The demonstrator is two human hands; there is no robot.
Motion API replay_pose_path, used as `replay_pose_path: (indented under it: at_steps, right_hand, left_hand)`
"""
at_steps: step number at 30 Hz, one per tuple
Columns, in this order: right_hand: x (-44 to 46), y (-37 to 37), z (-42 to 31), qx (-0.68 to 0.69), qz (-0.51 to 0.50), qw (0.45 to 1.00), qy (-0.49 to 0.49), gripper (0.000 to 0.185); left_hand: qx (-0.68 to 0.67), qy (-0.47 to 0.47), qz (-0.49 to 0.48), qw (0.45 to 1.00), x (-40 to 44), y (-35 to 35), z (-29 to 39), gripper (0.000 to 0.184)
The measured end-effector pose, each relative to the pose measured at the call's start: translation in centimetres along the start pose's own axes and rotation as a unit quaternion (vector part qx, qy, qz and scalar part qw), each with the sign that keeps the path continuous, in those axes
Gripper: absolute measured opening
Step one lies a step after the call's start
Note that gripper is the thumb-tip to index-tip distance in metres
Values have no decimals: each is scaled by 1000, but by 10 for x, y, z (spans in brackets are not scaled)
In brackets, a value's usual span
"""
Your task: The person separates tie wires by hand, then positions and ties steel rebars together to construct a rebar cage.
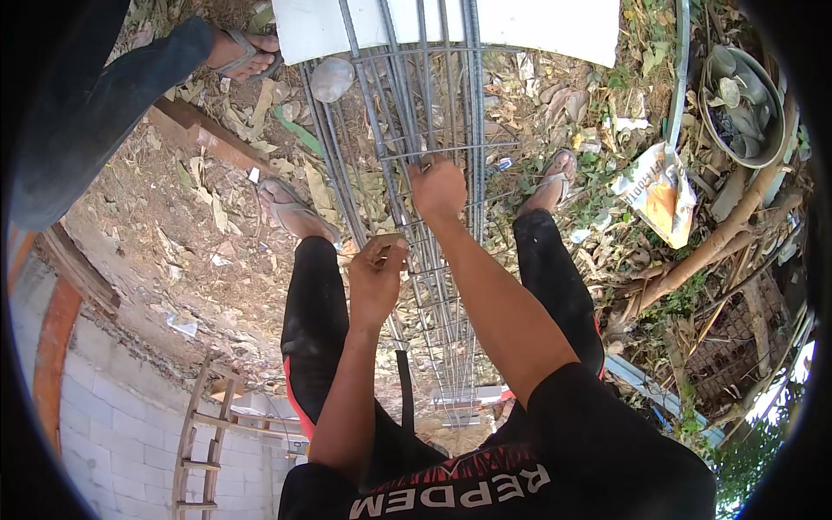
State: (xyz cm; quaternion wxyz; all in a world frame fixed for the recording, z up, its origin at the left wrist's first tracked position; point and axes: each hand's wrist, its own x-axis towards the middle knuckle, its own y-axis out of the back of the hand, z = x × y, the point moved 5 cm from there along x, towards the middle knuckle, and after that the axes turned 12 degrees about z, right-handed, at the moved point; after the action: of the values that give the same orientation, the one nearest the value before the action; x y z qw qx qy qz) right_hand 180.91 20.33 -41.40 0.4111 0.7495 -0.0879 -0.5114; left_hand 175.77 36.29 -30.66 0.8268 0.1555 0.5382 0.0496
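A long steel rebar cage [475, 113] runs between my legs, its lengthwise bars crossed by thin stirrups. My right hand [438, 189] is closed in a fist against the middle bars, near a stirrup. What its fingers hold is hidden. My left hand [374, 282] is lower and to the left, at the cage's side. Its fingers are curled in toward the thumb beside the bars, and I cannot make out anything between them.
A white sheet [555, 30] lies under the cage's far end. At right are a bucket [776, 156] of dark items, a printed bag [663, 195] and branches [693, 260]. Another person's sandalled foot [247, 54] is at upper left. A wooden ladder [186, 451] stands at lower left.
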Motion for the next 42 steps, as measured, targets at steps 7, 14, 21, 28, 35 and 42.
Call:
replay_pose_path:
  at_steps: [7,14,21,28,35,42]
  right_hand:
    - [9,23,30,73,89,993,24,28]
    - [14,12,44,87,181,980,1,30]
    - [30,21,52,76,88,991,70,31]
    - [25,26,51,107,126,980,111,28]
    - [19,54,59,128,119,984,32,22]
    - [60,40,84,140,67,981,113,32]
  left_hand:
    - [12,56,-22,998,5,-15,-9,36]
    - [-50,0,-84,995,12,-50,-17,38]
    - [-134,16,32,990,83,-141,-12,40]
    - [-235,7,103,966,114,-153,-17,35]
    - [-257,-18,244,935,95,-116,-18,25]
    - [-207,-11,93,974,76,-116,-1,21]
